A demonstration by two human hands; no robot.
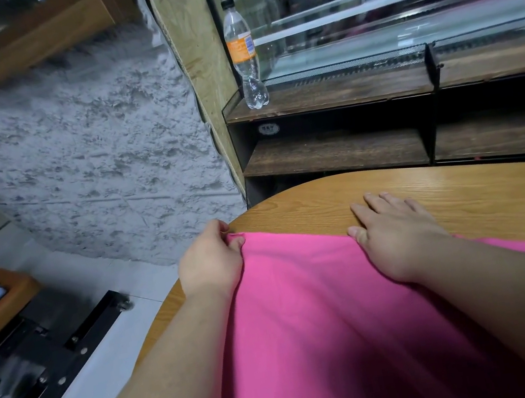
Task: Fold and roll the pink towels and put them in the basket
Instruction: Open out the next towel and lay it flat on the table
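Pink towel [308, 312] on table [461, 193], left hand [211, 263] pinching corner, right hand [395, 235] flat on edge

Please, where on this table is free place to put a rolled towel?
Free: the bare table strip between the pink towel and the dark shelf unit, widening right of the right hand; also the top shelf right of the bottle. Crowded: the near side, under the towel and both forearms; the left hand pinches its corner.
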